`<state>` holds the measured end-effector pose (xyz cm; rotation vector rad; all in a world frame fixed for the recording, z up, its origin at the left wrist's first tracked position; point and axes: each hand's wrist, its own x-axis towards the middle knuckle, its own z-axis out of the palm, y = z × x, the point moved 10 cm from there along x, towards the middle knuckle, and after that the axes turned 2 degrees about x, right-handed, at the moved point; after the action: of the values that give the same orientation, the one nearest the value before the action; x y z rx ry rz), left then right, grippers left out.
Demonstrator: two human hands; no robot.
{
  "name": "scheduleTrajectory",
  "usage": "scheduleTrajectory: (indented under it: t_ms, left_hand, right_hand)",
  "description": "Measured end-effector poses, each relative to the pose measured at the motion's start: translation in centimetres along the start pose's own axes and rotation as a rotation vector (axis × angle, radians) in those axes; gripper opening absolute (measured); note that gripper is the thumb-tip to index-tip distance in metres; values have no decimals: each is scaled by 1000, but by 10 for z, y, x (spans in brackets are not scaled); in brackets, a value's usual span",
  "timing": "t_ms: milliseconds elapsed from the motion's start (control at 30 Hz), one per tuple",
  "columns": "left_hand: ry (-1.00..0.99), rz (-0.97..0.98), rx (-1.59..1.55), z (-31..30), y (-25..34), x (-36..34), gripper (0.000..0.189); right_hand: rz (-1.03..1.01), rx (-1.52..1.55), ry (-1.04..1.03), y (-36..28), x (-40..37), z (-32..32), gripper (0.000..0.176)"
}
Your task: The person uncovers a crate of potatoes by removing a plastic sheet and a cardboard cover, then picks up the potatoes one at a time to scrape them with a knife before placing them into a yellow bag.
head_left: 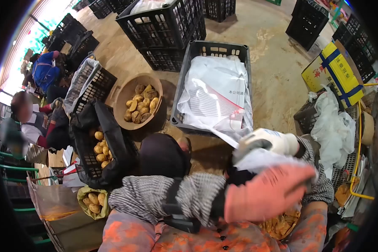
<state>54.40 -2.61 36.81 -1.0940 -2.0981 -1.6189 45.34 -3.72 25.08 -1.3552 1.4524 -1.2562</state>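
Observation:
My left hand (269, 193), in an orange-pink glove blurred by motion, reaches across to the right over my lap. Just above it my right hand (264, 143), in a white and grey glove, is near the crate. Between the two gloves is crumpled white plastic (260, 160); the fingers' hold on it is blurred. A black crate (180, 84) in front of me is lined with white plastic film, with printed sheets (233, 90) on top. Under the orange-pink glove lies some brownish-yellow material (283, 224).
A brown tub (118, 101) of potatoes stands left of the crate, beside a black-lined crate (84, 157) of potatoes and a small green bag (81, 195). Stacked crates (168, 31) stand ahead. Co-workers (29, 122) sit at left. A yellow box (338, 69) and white bags (332, 122) are at right.

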Motion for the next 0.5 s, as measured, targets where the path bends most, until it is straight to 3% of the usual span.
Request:
scheduleTrajectory:
  t_ms: [33,67,100,133,167,200,233,267,333,367,400,433,500]
  left_hand:
    - [-23,72,49,16,13,-6,44]
    - [-25,78,46,15,10,-5,44]
    - [-164,-50,-108,24,-6,-7,49]
    - [-310,-176,-258,34,-21,-11,54]
    - [-106,-300,-262,16,-34,-15,62]
    - [-223,-352,-219,18,-47,-20,63]
    - [-345,-398,-174,16,-65,-27,64]
    - [-377,-307,-86,6,-73,-28,56]
    - [-321,-414,12,-31,-113,-28,42]
    - [-389,-451,80,-42,-146,-22,39]
    - [-305,-527,147,-60,-180,-18,36]
    - [-276,-485,319,-70,-219,-16,36]
    - [-357,-406,609,-77,-296,-3,42]
  right_hand:
    - [6,28,-77,-1,-19,10,43]
    - [122,-153,223,20,-70,-11,45]
    - [304,4,414,12,-98,-28,46]
    - [434,-34,795,33,-165,-40,53]
    - [406,173,1108,69,-232,-46,52]
    - [364,537,1342,95,-290,-35,42]
    - [93,601,1589,89,-323,-27,30]
    - [605,-173,1119,127,-389,-15,31]
    - [231,875,1965,115,-387,31,24]
    - [130,577,1404,109,-371,22,25]
    - [95,893,1382,136,-401,39,31]
    - [99,901,1396,144,-433,46,31]
    - [546,438,1657,159,-522,67,42]
